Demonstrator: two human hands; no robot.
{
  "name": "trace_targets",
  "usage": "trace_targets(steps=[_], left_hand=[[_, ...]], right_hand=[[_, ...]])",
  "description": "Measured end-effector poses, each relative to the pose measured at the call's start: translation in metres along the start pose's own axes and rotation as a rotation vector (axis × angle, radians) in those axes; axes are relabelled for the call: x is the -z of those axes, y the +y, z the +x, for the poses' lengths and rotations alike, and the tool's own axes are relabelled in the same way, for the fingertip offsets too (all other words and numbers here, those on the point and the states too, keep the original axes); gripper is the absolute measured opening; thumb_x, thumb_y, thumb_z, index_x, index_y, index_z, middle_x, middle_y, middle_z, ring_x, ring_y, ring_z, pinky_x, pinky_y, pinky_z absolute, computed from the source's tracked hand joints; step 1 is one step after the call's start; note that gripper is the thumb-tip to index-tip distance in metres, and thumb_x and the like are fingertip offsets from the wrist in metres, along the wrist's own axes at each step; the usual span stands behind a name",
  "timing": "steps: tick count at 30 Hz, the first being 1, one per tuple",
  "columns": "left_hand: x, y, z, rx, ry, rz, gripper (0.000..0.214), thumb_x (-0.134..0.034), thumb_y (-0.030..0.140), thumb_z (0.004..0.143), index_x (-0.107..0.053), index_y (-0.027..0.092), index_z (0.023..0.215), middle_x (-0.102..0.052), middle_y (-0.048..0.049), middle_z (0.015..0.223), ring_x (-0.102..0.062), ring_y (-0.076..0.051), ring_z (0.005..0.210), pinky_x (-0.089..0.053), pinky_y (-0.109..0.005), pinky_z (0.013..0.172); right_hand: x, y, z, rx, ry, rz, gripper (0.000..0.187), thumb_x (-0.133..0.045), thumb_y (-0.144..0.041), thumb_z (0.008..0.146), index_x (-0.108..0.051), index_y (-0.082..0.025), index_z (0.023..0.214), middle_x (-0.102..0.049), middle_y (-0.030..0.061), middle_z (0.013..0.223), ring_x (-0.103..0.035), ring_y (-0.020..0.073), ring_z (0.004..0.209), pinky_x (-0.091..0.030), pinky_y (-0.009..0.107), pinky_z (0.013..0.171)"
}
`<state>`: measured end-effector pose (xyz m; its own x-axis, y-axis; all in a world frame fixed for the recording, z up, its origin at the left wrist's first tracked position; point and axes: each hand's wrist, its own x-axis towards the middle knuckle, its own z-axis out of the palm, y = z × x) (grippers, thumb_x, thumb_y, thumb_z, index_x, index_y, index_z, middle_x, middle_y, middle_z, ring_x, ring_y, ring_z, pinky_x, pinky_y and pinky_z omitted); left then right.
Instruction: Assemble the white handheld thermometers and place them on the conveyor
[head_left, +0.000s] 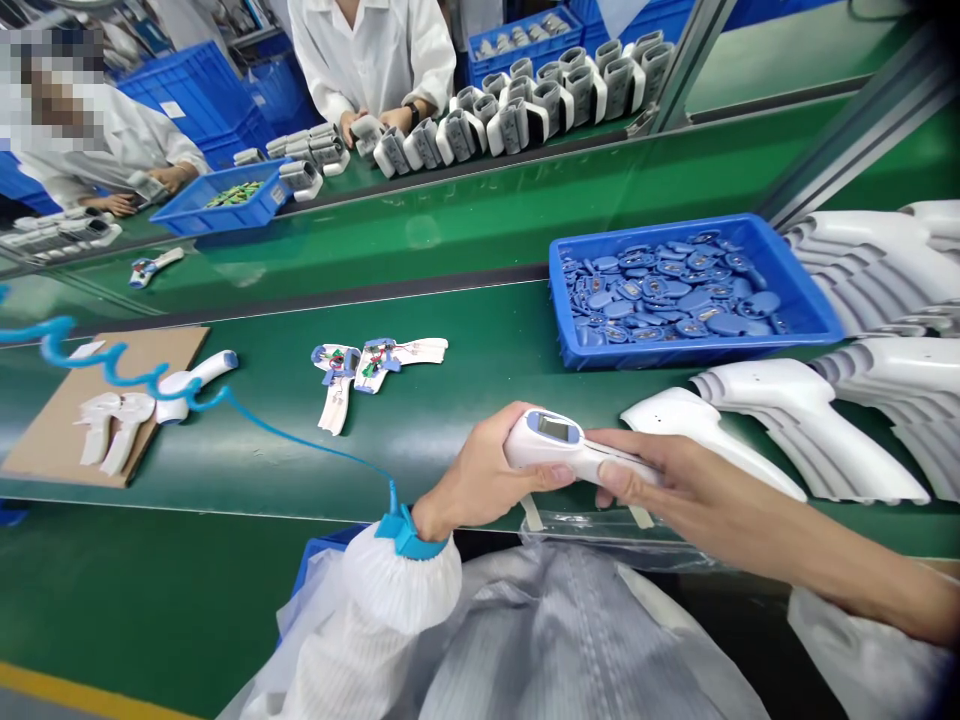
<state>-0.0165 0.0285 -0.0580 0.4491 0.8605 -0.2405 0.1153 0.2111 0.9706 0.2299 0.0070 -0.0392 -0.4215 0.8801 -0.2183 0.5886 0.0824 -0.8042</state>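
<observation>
A white handheld infrared thermometer with a small display lies across both my hands, above the green conveyor belt. My left hand wraps its display end, and my right hand grips its narrow end. Just past my right fingers lies a white plastic thermometer shell, not touching them. More shells are stacked at the right. A blue coiled wrist-strap cord runs from my left wrist across the belt.
A blue crate of small blue parts stands on the belt. Open thermometer halves with wiring lie ahead, with a cardboard sheet at the left. Beyond a second belt, co-workers in white handle rows of thermometer parts.
</observation>
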Motion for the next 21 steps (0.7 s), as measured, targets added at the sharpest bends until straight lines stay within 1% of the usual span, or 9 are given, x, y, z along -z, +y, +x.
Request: trace_targets(steps=[2,4,6,8,10,12,16,19,21], left_hand=[[-0.002,0.002,-0.003,0.001,-0.002,0.083,0.045,-0.082,0.049,0.082,-0.064,0.016,0.108,-0.066,-0.0017,0.094,-0.055,-0.014,0.08,-0.044,-0.024,0.068],[-0.004,0.003,-0.005,0.002,0.058,0.208,0.044,-0.081,0.054,0.081,-0.064,0.017,0.098,-0.063,0.0015,0.082,-0.051,-0.012,0.071,-0.039,-0.024,0.061],[-0.006,0.004,-0.007,-0.054,0.149,0.329,0.041,-0.083,0.052,0.079,-0.061,0.018,0.088,-0.06,0.0034,0.076,-0.048,-0.011,0.066,-0.036,-0.024,0.059],[-0.008,0.005,-0.007,-0.153,0.216,0.405,0.031,-0.081,0.039,0.08,-0.06,0.018,0.091,-0.065,0.0016,0.082,-0.055,-0.013,0.07,-0.041,-0.025,0.062],[-0.008,0.005,-0.007,-0.204,0.236,0.469,0.023,-0.072,0.025,0.082,-0.06,0.017,0.099,-0.07,-0.0025,0.092,-0.062,-0.016,0.076,-0.046,-0.027,0.066],[-0.007,0.005,-0.007,-0.174,0.188,0.57,0.022,-0.065,0.02,0.081,-0.061,0.016,0.102,-0.072,-0.0053,0.09,-0.066,-0.02,0.074,-0.049,-0.029,0.066],[-0.001,0.007,-0.007,-0.098,0.13,0.846,0.023,-0.064,0.029,0.083,-0.062,0.014,0.101,-0.074,-0.0111,0.086,-0.071,-0.03,0.075,-0.052,-0.037,0.067],[0.004,0.013,-0.008,-0.092,0.085,0.743,0.025,-0.065,0.038,0.088,-0.062,0.017,0.101,-0.075,-0.0088,0.09,-0.072,-0.027,0.077,-0.051,-0.034,0.065],[0.006,0.017,-0.009,-0.091,0.038,0.648,0.023,-0.063,0.04,0.092,-0.063,0.018,0.097,-0.075,-0.0071,0.088,-0.072,-0.024,0.074,-0.05,-0.031,0.062]], right_hand=[[-0.004,-0.005,0.004,0.027,-0.045,0.003,0.041,-0.05,-0.058,0.102,-0.074,-0.027,0.115,-0.069,0.0002,0.076,-0.061,0.0172,0.064,-0.045,0.027,0.053],[-0.012,-0.013,0.014,0.083,0.132,0.016,0.038,-0.052,-0.056,0.102,-0.072,-0.027,0.116,-0.072,0.0031,0.092,-0.067,0.019,0.077,-0.049,0.027,0.059],[-0.025,-0.026,0.029,0.165,0.334,0.035,0.035,-0.054,-0.054,0.101,-0.072,-0.025,0.108,-0.072,0.0053,0.103,-0.068,0.0189,0.088,-0.052,0.027,0.067],[-0.04,-0.042,0.049,0.232,0.54,-0.021,0.037,-0.056,-0.052,0.101,-0.068,-0.021,0.083,-0.068,0.0031,0.085,-0.063,0.0143,0.072,-0.048,0.026,0.063],[-0.055,-0.057,0.068,0.296,0.742,-0.163,0.05,-0.058,-0.046,0.101,-0.05,-0.02,0.059,-0.053,-0.0016,0.06,-0.046,0.0094,0.053,-0.036,0.026,0.053],[-0.065,-0.066,0.082,0.375,0.876,-0.315,0.057,-0.058,-0.04,0.102,-0.04,-0.019,0.052,-0.041,-0.0036,0.05,-0.034,0.0073,0.047,-0.026,0.028,0.049],[-0.069,-0.066,0.093,0.471,0.941,-0.384,0.059,-0.056,-0.03,0.102,-0.036,-0.018,0.048,-0.037,-0.0038,0.046,-0.031,0.0057,0.044,-0.021,0.029,0.047],[-0.063,-0.063,0.09,0.412,1.005,-0.291,0.061,-0.055,-0.033,0.103,-0.036,-0.018,0.046,-0.036,-0.0038,0.043,-0.03,0.0058,0.042,-0.022,0.03,0.047],[-0.059,-0.065,0.087,0.364,0.963,-0.28,0.06,-0.054,-0.037,0.104,-0.043,-0.018,0.047,-0.042,-0.0029,0.045,-0.035,0.0066,0.043,-0.024,0.03,0.048]])
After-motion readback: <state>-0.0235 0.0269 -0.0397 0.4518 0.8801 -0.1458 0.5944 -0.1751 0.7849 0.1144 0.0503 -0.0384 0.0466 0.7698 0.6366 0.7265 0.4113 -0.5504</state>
